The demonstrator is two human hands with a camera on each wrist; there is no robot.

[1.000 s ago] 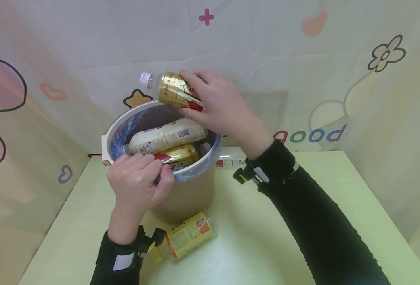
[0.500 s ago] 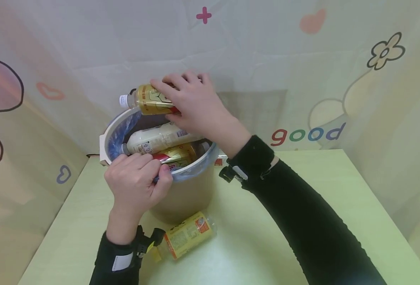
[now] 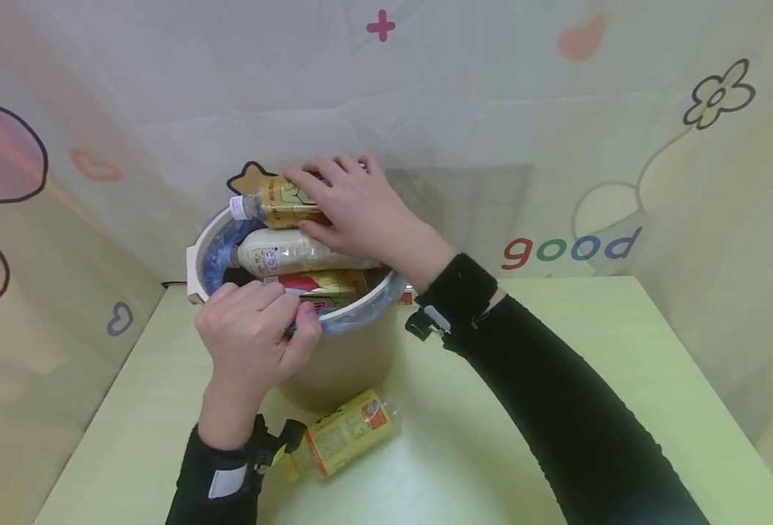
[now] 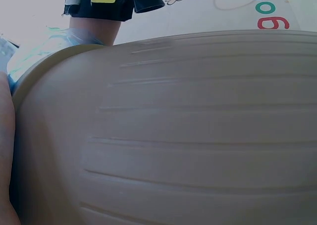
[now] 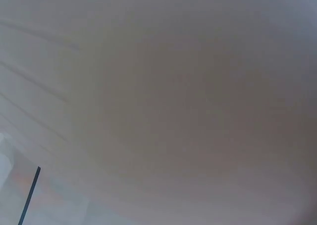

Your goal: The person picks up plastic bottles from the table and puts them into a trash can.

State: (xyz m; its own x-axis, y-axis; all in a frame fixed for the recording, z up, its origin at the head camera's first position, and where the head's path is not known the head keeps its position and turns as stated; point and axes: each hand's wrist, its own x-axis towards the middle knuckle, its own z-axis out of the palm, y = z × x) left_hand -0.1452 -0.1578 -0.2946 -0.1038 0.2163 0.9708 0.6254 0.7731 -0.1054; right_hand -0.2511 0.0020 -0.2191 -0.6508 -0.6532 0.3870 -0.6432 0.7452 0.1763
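Note:
My left hand (image 3: 251,328) grips the near rim of a beige trash can (image 3: 343,368) lined with a blue plastic bag (image 3: 360,313). My right hand (image 3: 367,211) is over the can's far side, thumb and fingers around a gold-labelled plastic bottle (image 3: 281,202) with a white cap. This bottle lies on its side at the far rim, cap pointing left. Just in front of it, inside the can, is a white-labelled bottle (image 3: 271,251). Another gold-labelled bottle (image 3: 337,284) lies nearest the left hand. The can's ribbed wall (image 4: 198,116) fills most of the left wrist view; the right wrist view is mostly blurred.
A yellow-labelled bottle (image 3: 350,434) lies on the pale green table (image 3: 491,408) at the foot of the can. Behind the can, a red and white label piece (image 3: 408,295) peeks out beside the right wrist. A printed curtain (image 3: 465,146) hangs at the back.
My right hand has carried the gold-labelled bottle left, then lowered it to the can's far side. The white-labelled bottle and the gold-labelled one before it have shifted, lying more level. The left hand stays put.

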